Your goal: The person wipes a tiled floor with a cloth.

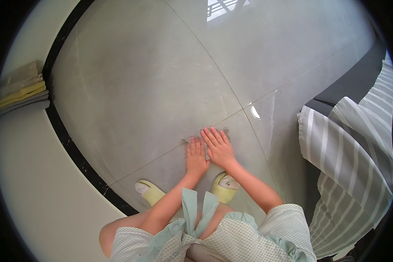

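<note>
My left hand and my right hand lie side by side, palms down, on a grey cloth spread on the tiled floor. Fingers of both hands are stretched out flat and point away from me. The cloth is mostly hidden under the palms; its crumpled edges show beyond the fingertips and between the hands. A tile seam runs close by the cloth.
My feet in pale yellow slippers are just behind the hands. At left, a white wall with a black skirting has folded cloths beside it. Grey-and-white striped fabric drapes over dark furniture at right.
</note>
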